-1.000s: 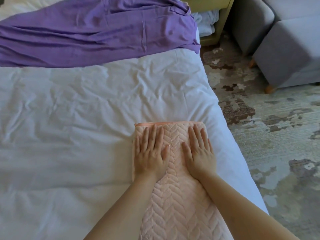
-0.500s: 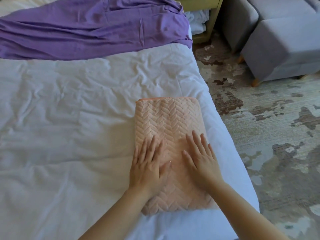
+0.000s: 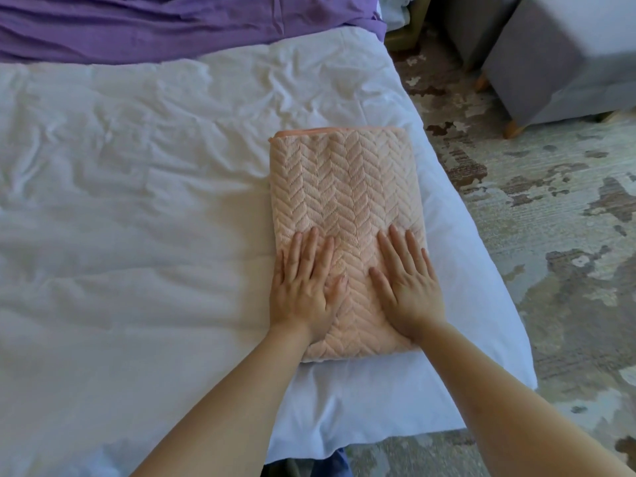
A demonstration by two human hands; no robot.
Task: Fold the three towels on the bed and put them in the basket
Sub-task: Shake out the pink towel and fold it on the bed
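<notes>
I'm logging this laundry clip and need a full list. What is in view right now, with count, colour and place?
pink towel: one, pale pink with a herringbone texture, folded, on the bed near its right edge
purple cloth: one, purple, spread across the bed's far end
bed: one, crumpled white cover, fills left and middle
carpet: one, grey-beige with brown patches, right of the bed
upholstered seats: two, grey with wooden feet, top right on the carpet
basket: none in view
left hand: one, flat on the towel's near left part
right hand: one, flat on the towel's near right part
</notes>
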